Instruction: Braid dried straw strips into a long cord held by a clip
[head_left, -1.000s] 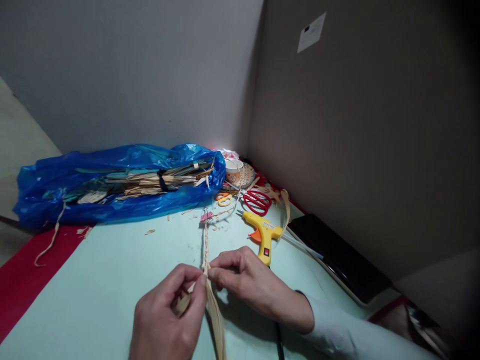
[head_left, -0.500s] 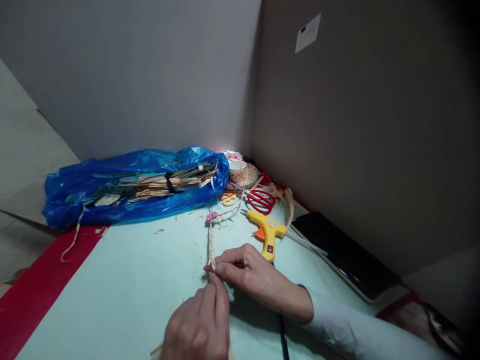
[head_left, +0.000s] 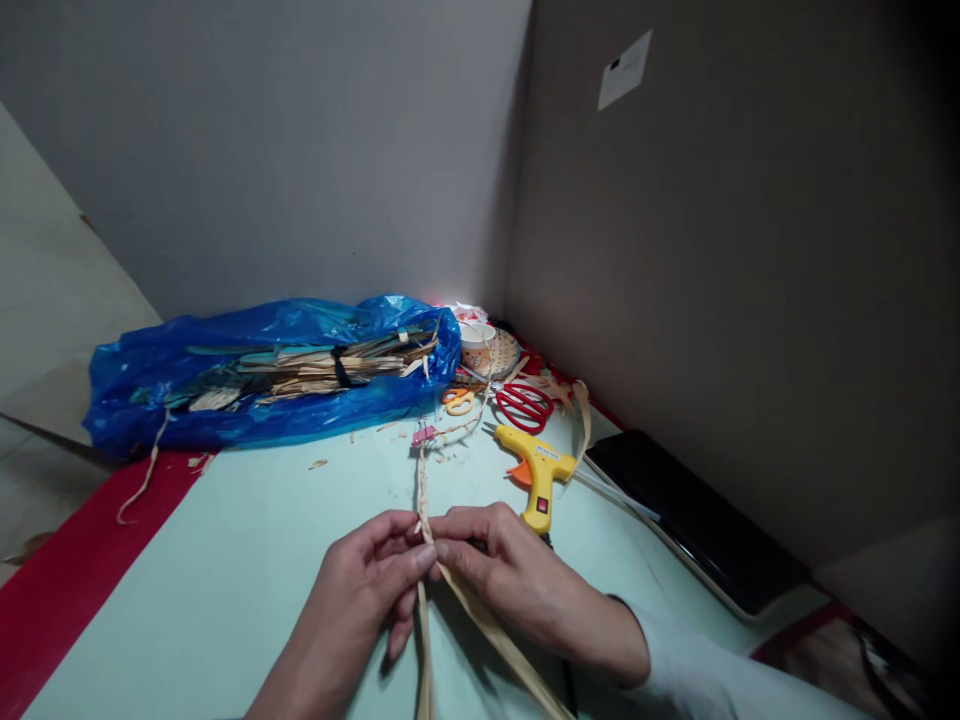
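Pale straw braid (head_left: 423, 490), left hand (head_left: 369, 572) pinched it, right hand (head_left: 517, 575) pinched it too, pink clip (head_left: 424, 435) sat farther along it.

Strands (head_left: 496, 635) cut off at bottom edge; wall card (head_left: 625, 70) unreadable.

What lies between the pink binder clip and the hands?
The head view shows a pale braid running from the pink binder clip to the left hand and right hand, over the tabletop.
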